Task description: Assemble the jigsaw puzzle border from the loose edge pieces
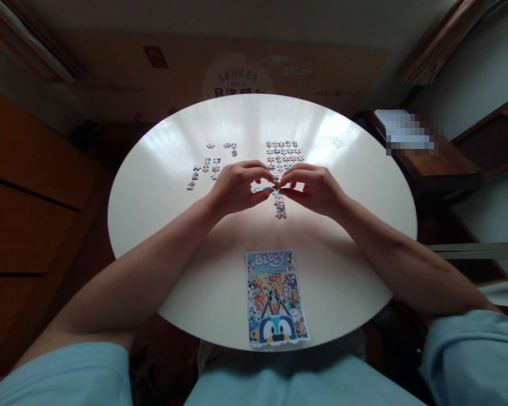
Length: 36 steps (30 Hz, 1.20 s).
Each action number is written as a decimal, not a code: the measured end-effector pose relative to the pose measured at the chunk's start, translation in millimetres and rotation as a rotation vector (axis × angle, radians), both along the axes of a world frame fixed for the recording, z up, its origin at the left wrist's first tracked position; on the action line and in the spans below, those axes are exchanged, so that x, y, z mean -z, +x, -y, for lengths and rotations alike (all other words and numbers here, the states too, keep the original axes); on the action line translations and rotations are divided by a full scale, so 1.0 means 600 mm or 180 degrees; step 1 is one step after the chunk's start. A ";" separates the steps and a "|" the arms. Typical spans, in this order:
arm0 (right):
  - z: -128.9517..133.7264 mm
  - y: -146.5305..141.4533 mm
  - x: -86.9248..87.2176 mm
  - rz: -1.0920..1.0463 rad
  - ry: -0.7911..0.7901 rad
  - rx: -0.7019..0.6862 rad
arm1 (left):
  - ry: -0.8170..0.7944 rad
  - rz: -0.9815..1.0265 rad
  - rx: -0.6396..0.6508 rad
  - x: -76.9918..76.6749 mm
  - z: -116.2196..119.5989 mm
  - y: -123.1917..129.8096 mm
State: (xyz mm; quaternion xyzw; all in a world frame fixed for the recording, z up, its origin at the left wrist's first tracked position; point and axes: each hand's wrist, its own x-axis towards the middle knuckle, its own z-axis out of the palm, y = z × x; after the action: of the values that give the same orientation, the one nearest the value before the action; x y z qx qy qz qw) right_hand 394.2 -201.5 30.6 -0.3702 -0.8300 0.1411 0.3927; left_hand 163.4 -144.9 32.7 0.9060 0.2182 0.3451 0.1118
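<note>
Jigsaw piece [276, 185]: centre of our clock, small, dark with a touch of orange, between the two hands; whether it is one piece or two joined, we cannot tell; being so small, it could slip or flip if we pinch unevenly.
Left hand [238, 183]: at 9 o'clock; thumb and forefinger clamped on the piece's near edge; pressing harder than the other hand could bend a tab.
Right hand [315, 183]: at 3 o'clock; fingertips clamped on the opposite edge; its knuckles are close to the grid, so a careless lift could scatter the lowest row.
Light-blue strip [260, 189]: at 9 o'clock, framed by our left fingers; a dropped thumb could nudge it askew.
Puzzle column [280, 207]: at 6 o'clock, just below our fingers; a dipping wrist could break its line.
Loose-piece grid [283, 159]: at 12 to 1 o'clock; glare on the white oval table [144, 225] could make us misread shapes.
Scattered pieces [207, 161]: at 10 o'clock, beyond our left hand; a sweeping forearm could drag them.
Bluey sheet [275, 299]: at 6 o'clock, by the near rim; our leaning in could push or crease it.
</note>
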 end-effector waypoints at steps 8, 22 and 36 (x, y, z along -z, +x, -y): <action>0.005 -0.003 -0.011 0.0002 -0.0067 0.0061 | -0.0022 0.0084 0.0026 -0.003 0.003 0.000; 0.050 0.045 -0.006 0.0456 -0.0483 -0.0354 | -0.0039 -0.0630 0.0363 0.027 -0.017 -0.004; 0.070 0.014 0.025 0.0784 -0.0218 -0.0352 | -0.0349 -0.0917 0.1078 0.028 -0.005 0.006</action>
State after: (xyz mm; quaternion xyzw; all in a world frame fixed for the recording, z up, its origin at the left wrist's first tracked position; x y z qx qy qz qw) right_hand 402.5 -243.7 15.9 -0.3516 -0.8857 0.1443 0.2665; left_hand 167.0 -141.9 15.9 0.9622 0.0952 0.1761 0.1849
